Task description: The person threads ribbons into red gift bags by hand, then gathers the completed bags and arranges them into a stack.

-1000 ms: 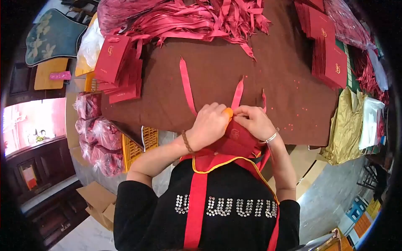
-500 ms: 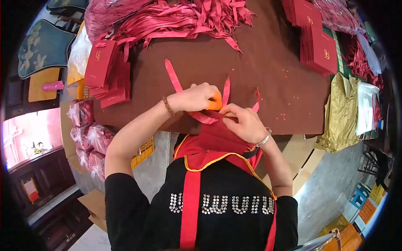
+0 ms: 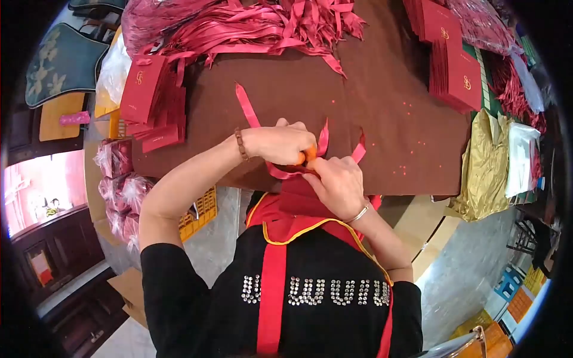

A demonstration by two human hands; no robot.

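red card (image 3: 301,201) in hands (image 3: 282,143) (image 3: 339,186); bags (image 3: 138,192) hold red packs (image 3: 115,160)

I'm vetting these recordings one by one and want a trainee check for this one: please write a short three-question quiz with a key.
1. Multiple choice: which wrist wears the beaded bracelet? A) left; B) right; C) both.
2. True or false: the left hand and right hand are close together at the dark red piece.
3. Fill in: the gold bag is at the ____ side of the brown tablecloth, as pictured.

Key: 1. A; 2. true; 3. right.
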